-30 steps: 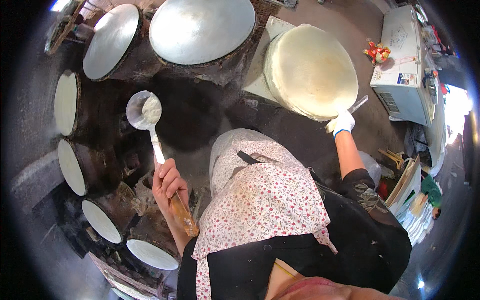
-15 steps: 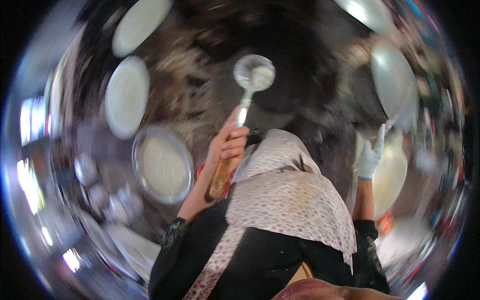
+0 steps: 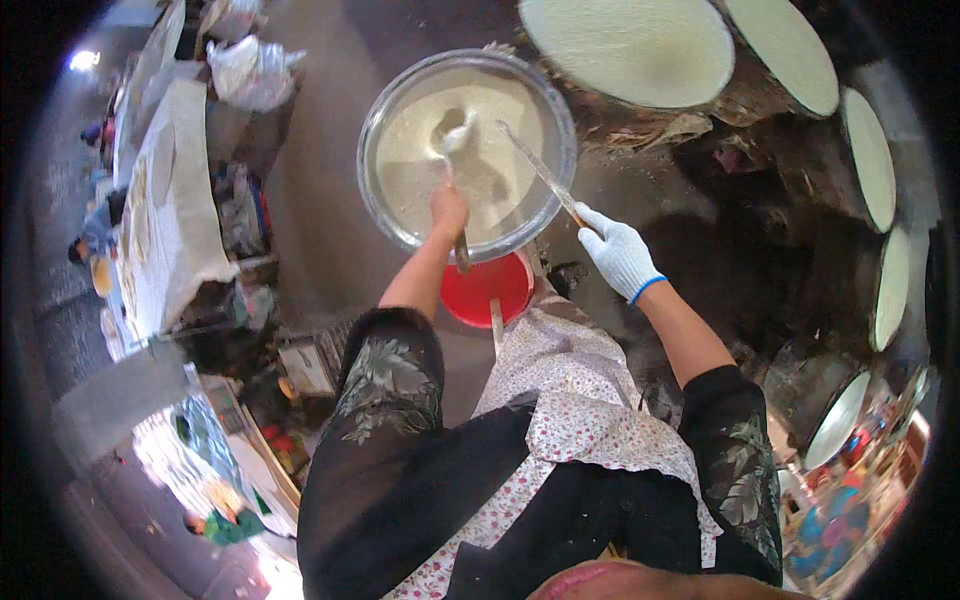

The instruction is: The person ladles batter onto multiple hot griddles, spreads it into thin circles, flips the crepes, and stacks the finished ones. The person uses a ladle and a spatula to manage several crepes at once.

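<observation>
My left hand (image 3: pixel 449 208) is closed round a wooden-handled ladle (image 3: pixel 452 135), whose bowl is in the pale batter (image 3: pixel 407 135) of a large metal basin (image 3: pixel 368 150). My right hand (image 3: pixel 612 250), in a white knit glove with a blue cuff, is closed on a long thin spatula (image 3: pixel 540 165) that reaches diagonally over the basin. A red bucket (image 3: pixel 470 300) sits just below the basin, partly behind my left hand's ladle handle and beside my floral apron (image 3: pixel 548 360).
Round griddles coated pale (image 3: pixel 627 50) curve along the back and right, with a bare-looking metal one (image 3: pixel 838 420) lower right. On the left are a white-covered table (image 3: pixel 165 200), a plastic bag (image 3: pixel 250 75) and people, one in green (image 3: pixel 225 525).
My view has swung round to the batter basin. The ladle, earlier raised at my left, is now down in the batter; my gloved hand with the spatula has come in toward the basin.
</observation>
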`<state>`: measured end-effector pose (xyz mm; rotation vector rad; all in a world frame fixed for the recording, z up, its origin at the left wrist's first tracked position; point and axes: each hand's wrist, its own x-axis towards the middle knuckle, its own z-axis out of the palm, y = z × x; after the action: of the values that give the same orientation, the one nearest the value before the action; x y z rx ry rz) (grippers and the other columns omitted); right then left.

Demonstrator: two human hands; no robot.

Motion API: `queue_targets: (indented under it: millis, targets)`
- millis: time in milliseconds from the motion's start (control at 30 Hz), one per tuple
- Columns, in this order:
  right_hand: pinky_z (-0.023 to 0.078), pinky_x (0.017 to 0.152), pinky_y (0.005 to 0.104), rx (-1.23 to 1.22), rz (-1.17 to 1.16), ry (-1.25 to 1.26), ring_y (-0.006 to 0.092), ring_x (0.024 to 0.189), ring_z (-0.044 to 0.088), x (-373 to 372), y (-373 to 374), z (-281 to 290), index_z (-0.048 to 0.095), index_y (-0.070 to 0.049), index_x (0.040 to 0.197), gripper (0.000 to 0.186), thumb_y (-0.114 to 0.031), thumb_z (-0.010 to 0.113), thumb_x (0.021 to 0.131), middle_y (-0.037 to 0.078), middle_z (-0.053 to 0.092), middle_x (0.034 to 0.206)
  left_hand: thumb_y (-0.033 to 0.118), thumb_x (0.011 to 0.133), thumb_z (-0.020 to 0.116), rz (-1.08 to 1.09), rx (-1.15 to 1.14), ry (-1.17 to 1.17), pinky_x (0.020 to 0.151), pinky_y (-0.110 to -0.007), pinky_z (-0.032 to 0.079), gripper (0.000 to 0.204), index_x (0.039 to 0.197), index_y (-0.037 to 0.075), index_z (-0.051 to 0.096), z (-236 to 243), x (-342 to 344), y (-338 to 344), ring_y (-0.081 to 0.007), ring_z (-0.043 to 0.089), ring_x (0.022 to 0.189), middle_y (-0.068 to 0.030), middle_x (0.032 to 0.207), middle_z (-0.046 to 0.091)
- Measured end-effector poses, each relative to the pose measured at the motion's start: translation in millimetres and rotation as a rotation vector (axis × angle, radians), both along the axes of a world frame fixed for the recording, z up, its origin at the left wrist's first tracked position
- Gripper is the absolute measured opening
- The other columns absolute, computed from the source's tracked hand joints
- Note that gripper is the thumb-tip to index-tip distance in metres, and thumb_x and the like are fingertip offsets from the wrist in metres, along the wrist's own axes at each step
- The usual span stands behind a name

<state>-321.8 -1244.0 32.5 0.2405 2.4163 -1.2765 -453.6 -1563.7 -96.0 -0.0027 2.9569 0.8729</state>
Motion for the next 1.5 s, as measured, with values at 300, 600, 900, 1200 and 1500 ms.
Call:
queue_targets:
  millis: [300,600,900,1200,1500]
  targets:
    - [0.056,0.090,0.0512,0.074,0.366,0.113,0.0445,0.103,0.070,-140.6,-201.9,-59.6,0.064,-0.020,0.141,0.042,-0.032,0.056,0.101,0.025,0.072,0.113,0.016,0.109,0.049,0.864,1.488,-0.528,0.044,-0.022,0.039,0.031,0.139,0.012,0.059,6.9,-17.8,-135.7,-0.0066,0.044,0.053,0.0043,0.067,0.041]
    - [0.055,0.093,0.0446,-0.199,0.174,0.104,0.0415,0.112,0.071,-32.0,-177.5,98.7,0.060,-0.008,0.145,0.047,-0.025,0.059,0.101,0.029,0.070,0.120,0.023,0.113,0.047,0.502,2.899,-0.648,0.048,-0.020,0.042,0.033,0.083,0.011,0.044,188.9,47.0,-53.0,-0.0036,0.043,0.056,0.0047,0.068,0.041]
    - [0.058,0.081,0.0447,-0.136,0.173,0.433,0.0356,0.095,0.074,116.4,-60.8,383.0,0.059,-0.018,0.148,0.047,-0.024,0.064,0.101,0.022,0.074,0.106,0.032,0.114,0.046,-0.122,2.697,-0.462,0.048,-0.022,0.039,0.038,0.082,0.011,0.044,551.7,192.2,82.7,-0.0064,0.041,0.054,0.0037,0.071,0.040]
    - [0.059,0.067,0.0473,-0.106,0.123,1.000,0.0379,0.077,0.073,127.7,-7.3,388.8,0.056,-0.023,0.151,0.054,-0.022,0.069,0.098,0.015,0.072,0.089,0.016,0.112,0.043,0.087,2.498,-0.375,0.048,-0.028,0.046,0.029,0.084,0.007,0.045,558.4,231.0,86.6,-0.0111,0.046,0.055,-0.0012,0.071,0.044]
    - [0.056,0.100,0.0351,-0.400,0.019,0.800,0.0260,0.119,0.073,86.4,7.8,369.5,0.058,-0.004,0.148,0.048,-0.010,0.066,0.101,0.024,0.071,0.129,0.012,0.113,0.039,0.204,2.859,-0.728,0.050,-0.026,0.047,0.027,0.089,0.006,0.046,504.5,212.3,45.4,-0.0088,0.046,0.054,-0.0009,0.071,0.044]
